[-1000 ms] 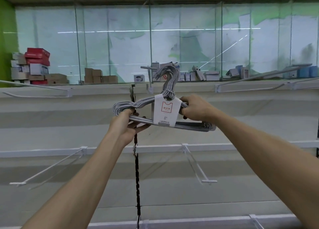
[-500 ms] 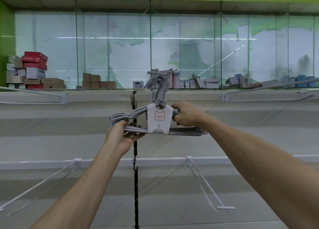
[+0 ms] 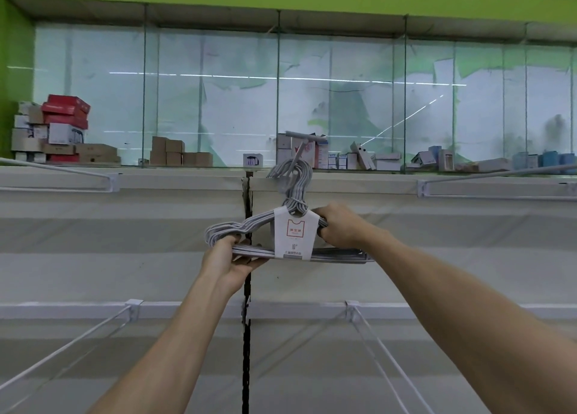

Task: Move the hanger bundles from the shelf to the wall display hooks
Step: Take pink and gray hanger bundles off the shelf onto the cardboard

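both hands hold the hanger bundle (image 3: 288, 241) tight, left hand (image 3: 229, 257) under the bar, right hand (image 3: 342, 226) on the shoulder, so it stays level while its hooks reach the wall hook (image 3: 304, 140) above.

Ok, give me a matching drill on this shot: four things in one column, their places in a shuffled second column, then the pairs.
Things:
1. left hand
2. right hand
3. red boxes
4. hook

Places:
A. on the ledge at far left, behind the glass
B. under the left end of the hanger bundle
C. just above the bundle's hooked tops
D. on the bundle's right shoulder, beside the white label

Pairs: 1-B, 2-D, 3-A, 4-C
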